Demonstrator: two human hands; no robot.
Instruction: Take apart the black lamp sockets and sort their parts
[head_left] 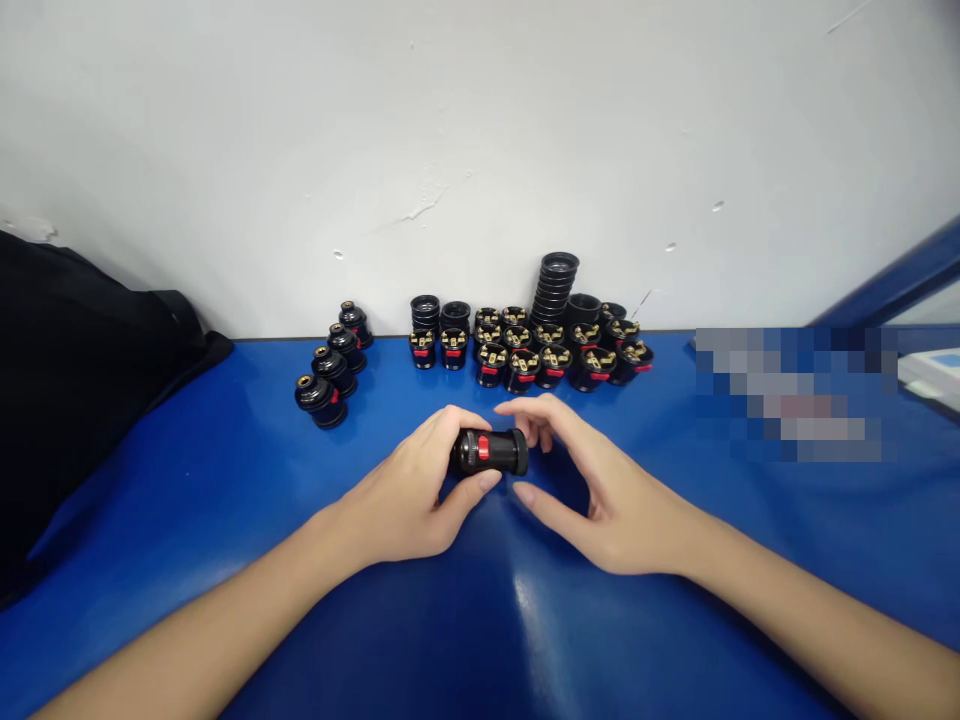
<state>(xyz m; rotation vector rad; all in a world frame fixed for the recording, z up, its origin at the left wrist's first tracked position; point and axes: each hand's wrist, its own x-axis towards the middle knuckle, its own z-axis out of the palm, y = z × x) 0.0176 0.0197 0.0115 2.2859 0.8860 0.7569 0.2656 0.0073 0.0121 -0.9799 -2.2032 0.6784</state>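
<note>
My left hand (420,490) is closed around a black lamp socket (499,452) with a red switch on its side. The socket lies sideways, its ringed end pointing right. Close to that end, my right hand (592,480) curves with thumb and fingers apart; whether a fingertip touches the ring I cannot tell. Behind the hands, several black socket bodies (523,370) with brass contacts and red switches stand in rows. Several capped lamp sockets (321,402) form a slanting line at the left.
Stacked black threaded rings (555,290) rise behind the socket bodies, near the white wall (480,150). Black cloth (90,380) covers the left side of the blue table (450,640). On the right are a blurred-out patch (795,400) and a blue bar (885,270).
</note>
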